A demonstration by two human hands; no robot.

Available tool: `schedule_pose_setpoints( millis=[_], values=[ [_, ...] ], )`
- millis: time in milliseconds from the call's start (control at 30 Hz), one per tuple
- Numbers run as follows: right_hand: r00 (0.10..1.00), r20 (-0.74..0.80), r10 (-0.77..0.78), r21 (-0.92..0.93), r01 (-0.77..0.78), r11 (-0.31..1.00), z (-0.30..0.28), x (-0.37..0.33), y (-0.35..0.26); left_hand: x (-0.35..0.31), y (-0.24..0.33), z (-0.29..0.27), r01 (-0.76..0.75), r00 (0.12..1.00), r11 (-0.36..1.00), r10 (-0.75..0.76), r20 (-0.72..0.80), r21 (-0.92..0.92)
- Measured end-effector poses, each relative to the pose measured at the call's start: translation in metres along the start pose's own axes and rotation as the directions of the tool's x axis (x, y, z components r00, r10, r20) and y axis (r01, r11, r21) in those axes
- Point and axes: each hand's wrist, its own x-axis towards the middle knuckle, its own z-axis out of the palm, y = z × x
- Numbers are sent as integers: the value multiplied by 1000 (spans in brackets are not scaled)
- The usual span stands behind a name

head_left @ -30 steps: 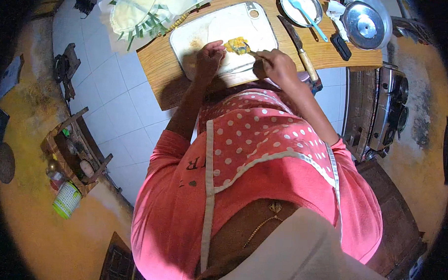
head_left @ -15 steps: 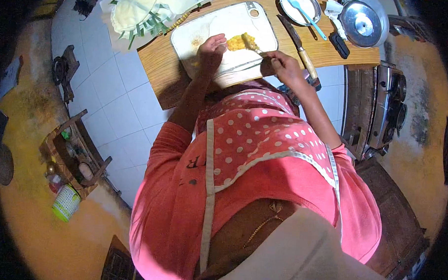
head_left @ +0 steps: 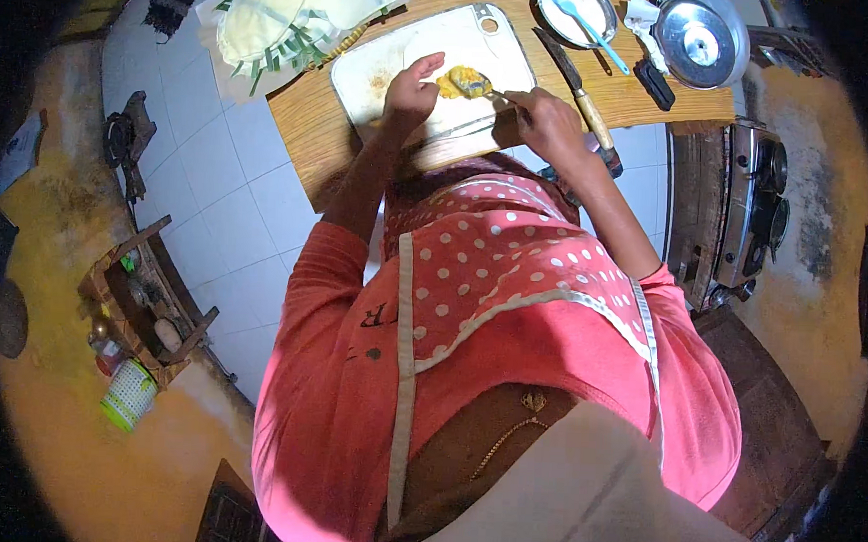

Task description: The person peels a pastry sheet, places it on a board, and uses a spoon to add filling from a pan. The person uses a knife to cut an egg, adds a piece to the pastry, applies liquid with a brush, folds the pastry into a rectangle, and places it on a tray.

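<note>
Close to the table's near edge lies a white cutting board (head_left: 363,70) with a dark rim. A yellow-orange mashed filling (head_left: 446,86) is heaped on its middle, over what looks like a thin pale sheet. My right hand (head_left: 552,125) is closed round the handle of a metal spoon (head_left: 473,82), whose bowl rests against the filling. On the filling's left, my left hand (head_left: 411,98) stands edge-on over the board, its fingers stretched out. I see nothing held in it.
A knife (head_left: 590,116) with a wooden handle lies right of the board. Behind it are a bowl (head_left: 607,29) with a blue utensil (head_left: 595,36), a black object (head_left: 655,88) and a metal lid (head_left: 695,46). Pale sheets (head_left: 270,26) with green leaf strips sit at the far left.
The spoon's bowl has tipped over and come slightly nearer onto the filling. My right hand has turned with it. My left hand has shifted a little.
</note>
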Motion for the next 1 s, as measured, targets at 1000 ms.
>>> schedule_pose_setpoints(
  millis=[1000],
  values=[
    [970,-150,-193,-39,189,981,10,4,-2,10,-1,-15,137,988,980,-146,-52,-146]
  ],
)
